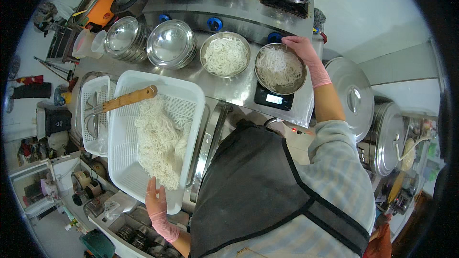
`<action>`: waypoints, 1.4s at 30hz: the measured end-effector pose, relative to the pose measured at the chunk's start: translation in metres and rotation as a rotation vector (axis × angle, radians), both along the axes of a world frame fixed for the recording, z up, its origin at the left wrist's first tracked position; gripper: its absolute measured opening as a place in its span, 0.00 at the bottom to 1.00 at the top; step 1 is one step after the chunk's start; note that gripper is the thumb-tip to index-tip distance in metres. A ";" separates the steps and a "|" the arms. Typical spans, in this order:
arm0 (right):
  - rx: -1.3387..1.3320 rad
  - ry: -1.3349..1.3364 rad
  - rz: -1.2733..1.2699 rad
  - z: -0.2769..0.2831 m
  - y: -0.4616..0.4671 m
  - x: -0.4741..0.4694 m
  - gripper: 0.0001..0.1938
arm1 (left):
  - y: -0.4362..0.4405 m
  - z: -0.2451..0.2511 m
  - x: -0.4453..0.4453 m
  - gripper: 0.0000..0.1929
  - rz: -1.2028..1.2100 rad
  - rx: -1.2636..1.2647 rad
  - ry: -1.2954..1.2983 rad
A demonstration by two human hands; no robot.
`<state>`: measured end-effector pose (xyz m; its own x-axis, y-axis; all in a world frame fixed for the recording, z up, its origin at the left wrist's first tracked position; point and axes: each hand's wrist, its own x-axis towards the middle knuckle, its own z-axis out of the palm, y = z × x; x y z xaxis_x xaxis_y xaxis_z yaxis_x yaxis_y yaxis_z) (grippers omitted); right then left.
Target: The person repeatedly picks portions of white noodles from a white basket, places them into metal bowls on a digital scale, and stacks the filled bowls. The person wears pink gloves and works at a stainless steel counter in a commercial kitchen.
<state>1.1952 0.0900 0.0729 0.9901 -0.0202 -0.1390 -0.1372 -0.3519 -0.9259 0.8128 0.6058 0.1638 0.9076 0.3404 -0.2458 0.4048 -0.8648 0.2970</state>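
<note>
My right hand [299, 47], in a pink glove, has its fingers at the far rim of a round metal bowl of white noodles [279, 67]. The bowl stands on a black digital scale [274, 99] with a lit display. Gloved in pink too, my left hand [156, 197] is at the near edge of a white perforated plastic basket [123, 172], its fingers apart beside a heap of noodles [157, 143]. A second metal bowl of noodles [225, 54] sits left of the scale. Whether the right fingers pinch the rim is hard to tell.
Stacked lidded metal bowls [171, 44] stand left of the noodle bowls. A wooden-handled strainer [129, 99] lies across the baskets. Beyond is a gas stove [229, 5] with blue knobs and pans. Large lidded metal pots [349, 96] stand at the right. Part of another person [381, 240] shows at lower right.
</note>
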 end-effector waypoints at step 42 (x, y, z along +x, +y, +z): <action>0.572 0.555 -0.286 -0.025 0.018 -0.174 0.31 | -0.005 -0.076 0.449 0.16 -0.024 0.033 0.236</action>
<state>1.0214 0.1080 0.0481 0.7429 -0.0379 -0.6683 -0.6368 0.2677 -0.7230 1.2614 0.6004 0.0873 0.8344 0.3306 -0.4409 0.4385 -0.8829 0.1680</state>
